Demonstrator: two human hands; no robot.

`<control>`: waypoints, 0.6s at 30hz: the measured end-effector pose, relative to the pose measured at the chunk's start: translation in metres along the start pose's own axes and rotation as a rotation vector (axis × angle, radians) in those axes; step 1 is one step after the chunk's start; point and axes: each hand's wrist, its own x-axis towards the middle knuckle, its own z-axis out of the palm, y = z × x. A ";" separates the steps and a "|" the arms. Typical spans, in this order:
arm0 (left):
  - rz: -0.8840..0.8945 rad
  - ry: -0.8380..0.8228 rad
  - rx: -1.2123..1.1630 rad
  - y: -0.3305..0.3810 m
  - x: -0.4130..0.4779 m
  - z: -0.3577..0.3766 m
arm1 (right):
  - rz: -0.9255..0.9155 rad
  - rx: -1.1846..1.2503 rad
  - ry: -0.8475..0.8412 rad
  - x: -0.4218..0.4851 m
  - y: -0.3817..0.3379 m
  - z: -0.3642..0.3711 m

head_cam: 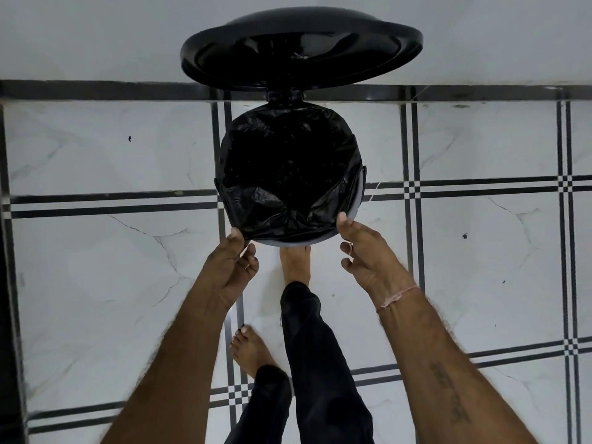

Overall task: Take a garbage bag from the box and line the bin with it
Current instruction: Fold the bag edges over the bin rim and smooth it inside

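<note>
Over the rim of the open bin (359, 200), the black garbage bag (288, 174) lies folded, straight ahead of both hands and equally near each. The left hand (235, 257) pinches the near-left hem. The right hand (362, 251) sets its thumb on the near-right fold, grip unclear. A bare foot (296, 264) rests at the base, lid (301, 49) raised.

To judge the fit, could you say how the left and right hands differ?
The left hand pinches the edge of the black plastic garbage bag between thumb and fingers; the right hand only lays its thumb on it, fingers curled clear. A pink thread circles the right wrist; the left is bare. Both meet the round bin's near rim.
</note>
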 end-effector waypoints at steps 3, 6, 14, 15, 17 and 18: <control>-0.006 -0.016 -0.045 -0.003 0.002 -0.003 | 0.042 0.083 -0.022 -0.001 0.013 0.000; -0.008 -0.006 -0.114 -0.005 0.004 -0.002 | 0.037 0.245 -0.050 0.002 0.028 0.006; 0.046 -0.036 -0.273 -0.021 0.016 -0.002 | -0.028 0.585 -0.061 0.008 0.050 0.018; 0.050 -0.044 -0.279 -0.022 0.017 -0.003 | -0.026 0.614 -0.059 0.008 0.051 0.021; 0.056 -0.039 -0.290 -0.024 0.021 -0.005 | -0.031 0.671 -0.059 0.008 0.056 0.027; 0.056 -0.032 -0.297 -0.024 0.022 -0.005 | -0.033 0.704 -0.059 0.007 0.058 0.030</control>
